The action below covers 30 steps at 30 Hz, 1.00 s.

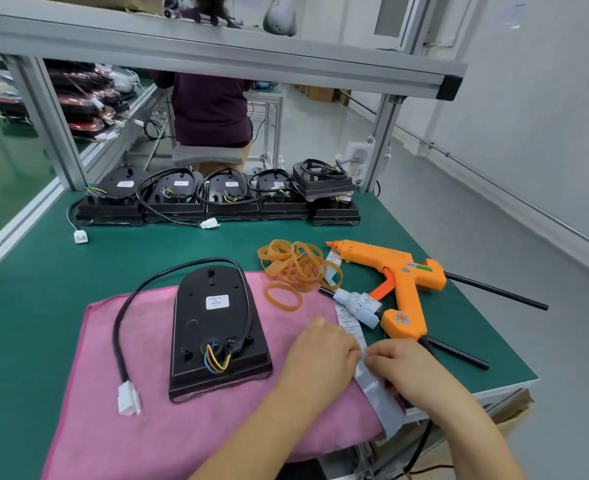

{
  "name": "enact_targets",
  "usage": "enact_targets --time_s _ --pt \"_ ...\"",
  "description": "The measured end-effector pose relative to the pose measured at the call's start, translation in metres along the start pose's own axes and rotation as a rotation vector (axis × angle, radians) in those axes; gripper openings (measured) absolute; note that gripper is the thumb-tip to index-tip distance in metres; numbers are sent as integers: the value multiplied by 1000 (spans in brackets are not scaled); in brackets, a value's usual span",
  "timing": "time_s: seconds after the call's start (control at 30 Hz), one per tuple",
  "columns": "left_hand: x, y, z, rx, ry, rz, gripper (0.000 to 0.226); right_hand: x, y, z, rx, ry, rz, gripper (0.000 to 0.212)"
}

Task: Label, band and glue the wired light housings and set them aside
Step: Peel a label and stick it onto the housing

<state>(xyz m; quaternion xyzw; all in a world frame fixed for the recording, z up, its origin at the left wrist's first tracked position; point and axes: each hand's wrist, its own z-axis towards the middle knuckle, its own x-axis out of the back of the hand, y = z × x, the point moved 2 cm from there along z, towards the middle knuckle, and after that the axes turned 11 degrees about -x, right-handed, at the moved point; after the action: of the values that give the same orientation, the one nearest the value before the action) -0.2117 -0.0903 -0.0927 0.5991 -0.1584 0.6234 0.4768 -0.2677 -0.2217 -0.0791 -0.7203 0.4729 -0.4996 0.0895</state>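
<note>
— Where's the light housing (pixel 216 337)?
— Back-up on the pink cloth (pixel 140 441), near the middle of the table (pixel 43 265), already labelled.
— And the hands?
— Just right of it. The left grip (pixel 320 355) is curled onto the label strip (pixel 369 382), and the right grip (pixel 403 365) pinches it. The rubber bands (pixel 296 268) and glue gun (pixel 400 282) lie beyond.

bright, even overhead light, soft shadows, wide-angle bending at the edges.

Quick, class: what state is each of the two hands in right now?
Left hand: fingers curled, pinching the label strip.
Right hand: pinching the same label strip.
</note>
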Motion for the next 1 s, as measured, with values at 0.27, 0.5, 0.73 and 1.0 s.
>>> enact_targets --time_s 0.27,0.5,0.73,1.0 --pt "1 -5 -1 119 35 -235 21 -1 0 0 -6 16 -14 38" --pt "34 -6 -10 119 357 -172 22 5 4 -4 -63 116 -210 18" --pt "92 -3 -35 -264 643 258 16 9 -40 -31 242 378 142 24" --pt "112 -26 -61 -441 599 509 19 -31 -91 -35 230 -200 703 27"
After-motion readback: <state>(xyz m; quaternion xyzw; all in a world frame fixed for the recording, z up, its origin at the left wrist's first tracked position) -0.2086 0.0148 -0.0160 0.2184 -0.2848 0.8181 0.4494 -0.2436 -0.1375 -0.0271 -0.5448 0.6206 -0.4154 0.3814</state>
